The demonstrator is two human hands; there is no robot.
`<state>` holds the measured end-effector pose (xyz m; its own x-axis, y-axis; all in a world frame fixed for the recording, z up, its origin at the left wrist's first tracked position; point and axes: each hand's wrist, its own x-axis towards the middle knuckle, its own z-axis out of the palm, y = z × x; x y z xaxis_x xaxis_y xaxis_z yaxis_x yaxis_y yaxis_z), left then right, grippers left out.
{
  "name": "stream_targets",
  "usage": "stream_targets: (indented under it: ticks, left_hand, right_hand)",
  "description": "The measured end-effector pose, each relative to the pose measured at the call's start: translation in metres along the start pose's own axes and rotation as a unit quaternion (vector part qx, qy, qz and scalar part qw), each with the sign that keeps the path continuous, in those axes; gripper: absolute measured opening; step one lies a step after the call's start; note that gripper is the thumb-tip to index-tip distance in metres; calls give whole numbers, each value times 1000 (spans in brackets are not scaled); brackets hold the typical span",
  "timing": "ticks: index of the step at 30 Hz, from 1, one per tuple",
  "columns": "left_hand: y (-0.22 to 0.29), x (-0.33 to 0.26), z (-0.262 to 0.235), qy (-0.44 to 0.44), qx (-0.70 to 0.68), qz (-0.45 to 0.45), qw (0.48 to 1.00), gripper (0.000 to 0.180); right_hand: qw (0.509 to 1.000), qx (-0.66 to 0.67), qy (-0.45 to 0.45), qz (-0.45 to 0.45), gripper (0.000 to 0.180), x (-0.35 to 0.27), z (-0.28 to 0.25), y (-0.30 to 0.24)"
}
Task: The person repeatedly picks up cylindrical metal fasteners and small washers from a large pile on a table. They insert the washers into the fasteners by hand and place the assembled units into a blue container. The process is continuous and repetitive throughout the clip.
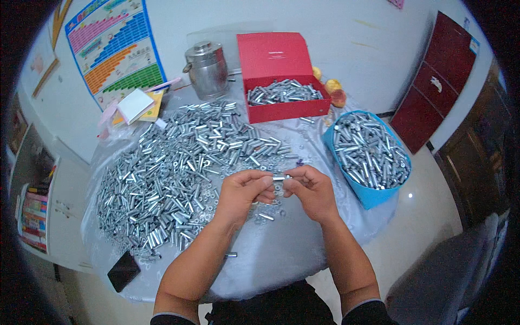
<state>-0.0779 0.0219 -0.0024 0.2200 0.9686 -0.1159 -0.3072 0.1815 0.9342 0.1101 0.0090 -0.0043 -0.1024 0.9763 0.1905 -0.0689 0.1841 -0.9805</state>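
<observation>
A short silvery metal sleeve is held level between my two hands, above the near right part of the heap. My left hand pinches its left end between thumb and fingers. At the other end, the thumb and forefinger of my right hand close on it; any small part there is too small to make out. Loose metal sleeves and bolts spread in a big heap to the left of my hands. Small nuts and washers lie among them, and a single sleeve rests just below my fingers.
An open red box full of metal pieces stands at the back. To the right is a blue fabric bin, also filled. A steel canister, a notebook and a black phone share the cloth-covered table.
</observation>
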Motion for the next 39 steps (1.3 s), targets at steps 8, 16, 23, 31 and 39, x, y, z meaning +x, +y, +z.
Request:
stream_targets:
  ticks: [8,16,23,31,39]
  left_hand:
    - [-28,34,60,-144,-18,-48,988,29]
    - [-49,93,143,-151,-38,-10,988,31]
    - [-64,122,165,-137,30,54,989,22]
    - [-61,105,138,-83,-49,1,995,18]
    - [-25,87,-10,80,107,76,988,18]
  right_hand:
    - [984,-39,172,0,17,-39,-57,2]
    - [747,-536,333,-211,18,-26,-98,-25]
    - [735,-555,380,-79,25,-17,-108,-22]
    - [738,-553,365,-132,25,-21,-109,-16]
    - [760,-491,376,-201,18,-19,-86,-16]
